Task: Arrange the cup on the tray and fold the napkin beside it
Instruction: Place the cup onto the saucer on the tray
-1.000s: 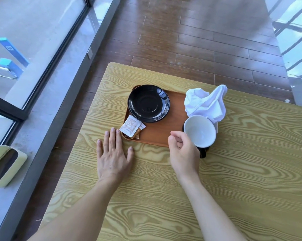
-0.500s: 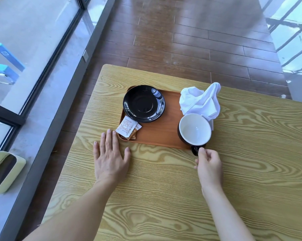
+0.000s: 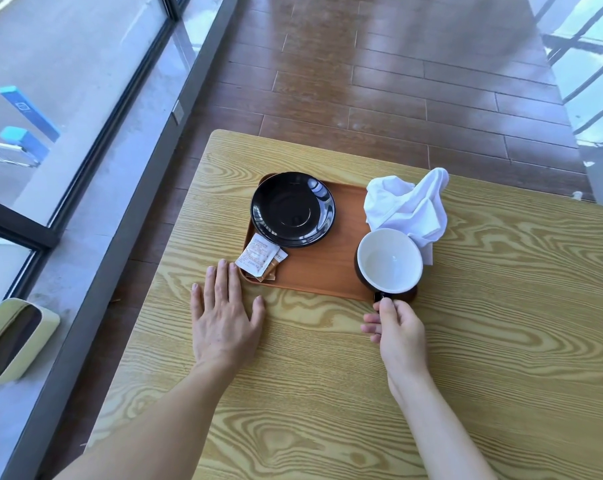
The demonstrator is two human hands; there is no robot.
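Note:
A dark cup (image 3: 389, 261) with a white inside stands at the near right corner of the brown tray (image 3: 321, 268), partly over its edge. My right hand (image 3: 399, 329) pinches the cup's dark handle from the near side. A crumpled white napkin (image 3: 409, 206) lies just behind the cup, at the tray's far right edge. A black saucer (image 3: 292, 208) sits on the tray's left half. My left hand (image 3: 225, 315) lies flat on the table, fingers spread, its fingertips touching the tray's near left corner.
Two small sachets (image 3: 261, 259) lie on the tray's near left corner. The wooden table (image 3: 501, 341) ends at its left and far edges, with plank floor beyond. A window wall runs along the left, with a pale green bin (image 3: 14, 341) below.
My right hand moved from the cup's left side round to its near side and took hold of the handle. The left hand stayed flat by the tray.

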